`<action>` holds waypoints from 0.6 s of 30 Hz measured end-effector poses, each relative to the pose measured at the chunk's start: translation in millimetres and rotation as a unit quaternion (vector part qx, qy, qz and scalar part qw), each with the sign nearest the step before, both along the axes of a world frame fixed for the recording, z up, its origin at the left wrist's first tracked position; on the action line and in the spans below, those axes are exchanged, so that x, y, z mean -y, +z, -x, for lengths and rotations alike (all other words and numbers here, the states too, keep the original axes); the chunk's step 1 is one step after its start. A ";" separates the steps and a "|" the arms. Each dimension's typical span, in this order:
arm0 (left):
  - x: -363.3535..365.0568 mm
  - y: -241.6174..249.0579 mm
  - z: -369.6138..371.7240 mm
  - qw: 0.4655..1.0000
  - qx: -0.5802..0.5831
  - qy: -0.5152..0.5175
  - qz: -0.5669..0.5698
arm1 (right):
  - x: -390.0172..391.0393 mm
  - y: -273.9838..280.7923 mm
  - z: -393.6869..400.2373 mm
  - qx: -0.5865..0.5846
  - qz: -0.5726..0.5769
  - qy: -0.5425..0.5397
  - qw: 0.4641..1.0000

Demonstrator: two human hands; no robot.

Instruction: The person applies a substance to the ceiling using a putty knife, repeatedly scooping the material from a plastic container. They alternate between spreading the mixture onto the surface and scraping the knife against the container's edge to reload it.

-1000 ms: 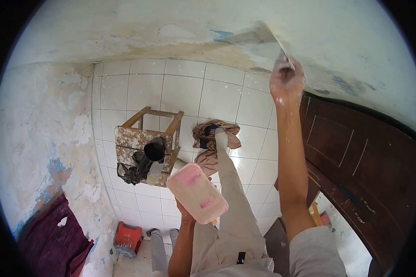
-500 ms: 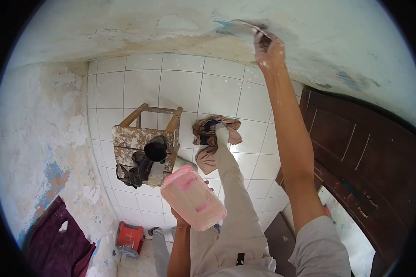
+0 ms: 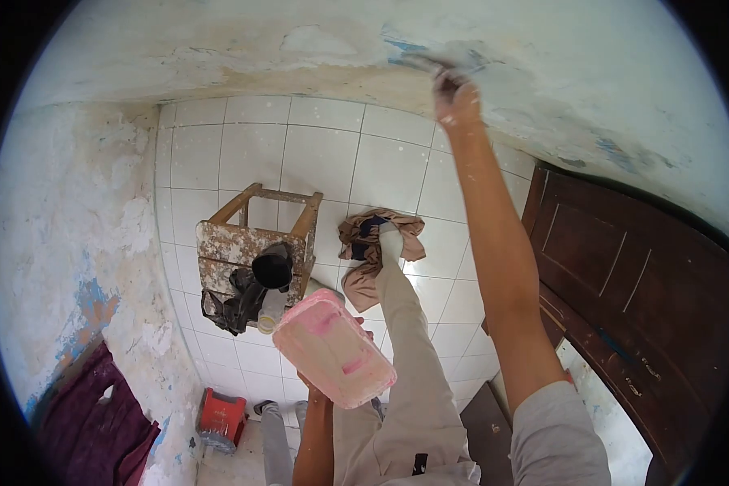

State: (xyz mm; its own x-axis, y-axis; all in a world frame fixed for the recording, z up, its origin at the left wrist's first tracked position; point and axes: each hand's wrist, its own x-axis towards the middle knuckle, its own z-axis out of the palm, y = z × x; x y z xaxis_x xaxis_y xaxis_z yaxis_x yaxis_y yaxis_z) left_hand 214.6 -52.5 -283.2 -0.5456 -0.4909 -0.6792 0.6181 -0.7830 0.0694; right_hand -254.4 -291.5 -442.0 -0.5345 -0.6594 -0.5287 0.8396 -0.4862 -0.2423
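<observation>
My left hand (image 3: 317,389) is wrapped round the underside of a pink plastic tub (image 3: 334,348), mostly hidden by it. Whitish material coats the inside of the tub. At the top, my right hand (image 3: 457,95) is closed on a flat scraper (image 3: 426,61), which lies against the wall (image 3: 348,69) beside a blue patch of bare old paint. Motion blurs the scraper and the fingers, and white smears mark the hand.
A stained wooden stool (image 3: 223,243) holds a black cup (image 3: 273,266), a black bag (image 3: 233,304) and a clear bottle (image 3: 272,311). A brown cloth (image 3: 363,283) lies underfoot. Nearby are a red stool (image 3: 222,417), a dark wooden cabinet (image 3: 624,275) and another person's leg (image 3: 275,441).
My right hand and the scraper have moved slightly left and down along the wall. The tub in my left hand has shifted a little to the left.
</observation>
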 end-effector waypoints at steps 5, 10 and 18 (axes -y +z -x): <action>-2.3 0.9 5.0 1.000 -0.009 0.008 -0.006 | -38.6 171.8 -47.4 -0.142 -0.057 -0.102 0.983; 0.0 1.3 -8.7 1.000 0.001 0.009 0.003 | -53.1 85.2 -72.9 -0.248 -0.192 -0.118 0.942; 7.3 -5.2 -21.5 1.000 0.010 -0.004 0.014 | 4.1 1.9 -0.8 -0.150 -0.176 -0.032 0.972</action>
State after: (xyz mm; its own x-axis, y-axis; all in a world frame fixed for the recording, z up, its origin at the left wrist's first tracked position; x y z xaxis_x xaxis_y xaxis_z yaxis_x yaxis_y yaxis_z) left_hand 236.1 -59.9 -288.4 -0.5362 -0.5045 -0.6768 0.6094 -0.7861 0.1032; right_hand -253.6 -295.7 -440.1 -0.7336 -0.4262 -0.5293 0.6760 -0.3781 -0.6325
